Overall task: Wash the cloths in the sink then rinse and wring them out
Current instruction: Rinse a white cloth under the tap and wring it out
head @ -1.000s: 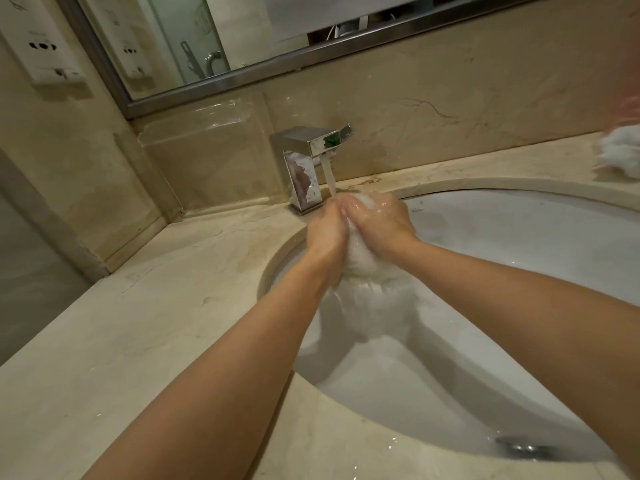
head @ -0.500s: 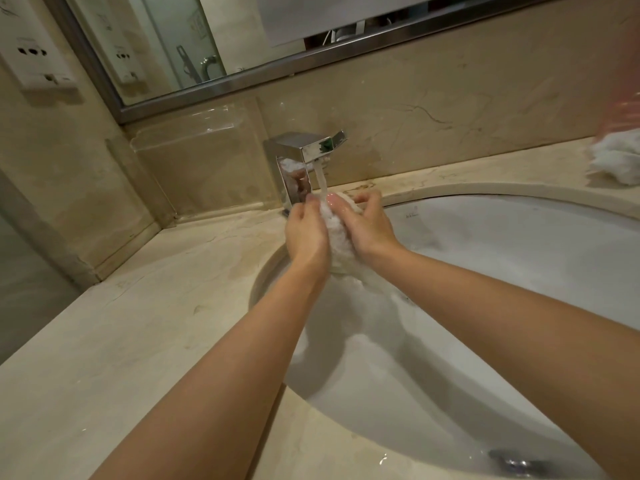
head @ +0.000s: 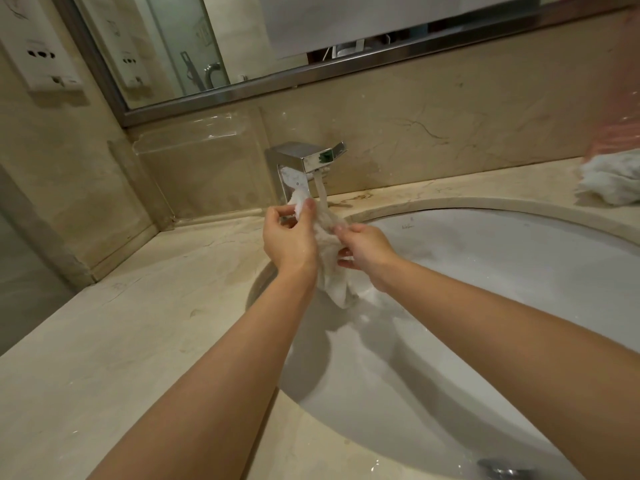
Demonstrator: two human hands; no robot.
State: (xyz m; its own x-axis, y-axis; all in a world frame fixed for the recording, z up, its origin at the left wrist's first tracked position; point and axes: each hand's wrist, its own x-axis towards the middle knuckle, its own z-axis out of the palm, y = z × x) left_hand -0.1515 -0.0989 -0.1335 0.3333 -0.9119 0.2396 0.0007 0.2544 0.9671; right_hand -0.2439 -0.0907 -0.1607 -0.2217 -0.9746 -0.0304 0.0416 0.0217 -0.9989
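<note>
Left of the faucet [head: 304, 168], the left hand [head: 287, 237] pinches the upper corner of a wet white cloth [head: 329, 258] between thumb and fingertips. The cloth hangs under the faucet's stream, over the sink [head: 519, 271]; its middle is partly hidden behind both hands. Right of the faucet, the right hand [head: 367, 251] grips the cloth's side with curled fingers. Far right on the desk [head: 121, 341], a second cloth [head: 613, 181] is cut off by the frame edge.

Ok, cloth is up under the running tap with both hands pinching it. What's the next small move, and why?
Probably spread the cloth wider so the stream from the tap runs through it. The left hand pinches its top corner, the right hand its side, yet it hangs bunched over the sink, and water hits only the upper part.
</note>
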